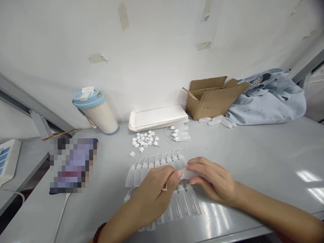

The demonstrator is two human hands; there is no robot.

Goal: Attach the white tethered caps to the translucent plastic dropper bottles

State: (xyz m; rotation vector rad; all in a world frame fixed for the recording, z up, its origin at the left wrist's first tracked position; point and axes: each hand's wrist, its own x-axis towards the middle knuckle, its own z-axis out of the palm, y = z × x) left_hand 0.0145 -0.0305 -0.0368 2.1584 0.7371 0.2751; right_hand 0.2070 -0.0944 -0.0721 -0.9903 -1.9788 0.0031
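My left hand (158, 189) pinches the white cap end of a small translucent plastic bottle between thumb and fingers; a thin white strap shows under the thumb. The bottle's body (188, 173) lies between the thumb and fingertips of my right hand (215, 177), pointing right. Below and behind my hands are two rows of similar squeeze bottles: a far row (130, 177) with capped tops and curved straps, and a near row (193, 200) partly covered by my left hand and forearm. Beyond them is a heap of loose white caps (143, 138), some with needle tips.
Several capped bottles (181, 138) lie near a stack of white flat packages (158, 118). An open cardboard box (212, 103) stands by the wall, with uncapped bottles (214, 122) before it and blue cloth (270, 101) beside it. Leftward are a tumbler (101, 113) and a phone (77, 165) on a cable.
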